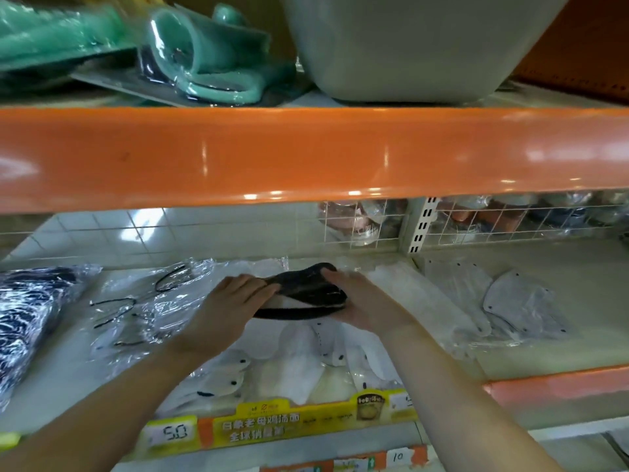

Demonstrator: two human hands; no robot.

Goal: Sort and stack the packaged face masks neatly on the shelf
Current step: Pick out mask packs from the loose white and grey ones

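Holding: black mask pack [306, 294], frame centre, gripped from both sides above the shelf [531, 356].
Left hand [231, 301]: fingers curled over the pack's left end.
Right hand [357, 301]: fingers wrapped round the right end.
White mask packs [299, 362]: loose beneath the hands.
Grey mask packs [517, 301]: right of centre.
Price tag [173, 432]: lower left, reads "5.0".
Small tag [397, 456]: bottom centre, reads "10".
Yellow strip label [289, 424]: Chinese text, too blurred to read.

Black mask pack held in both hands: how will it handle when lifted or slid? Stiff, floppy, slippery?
Probably floppy: the black mask pack curves and sags between the left hand and right hand. Likely slippery, since its clear wrap shines like the white mask packs beneath. Seems light; it looks thin.
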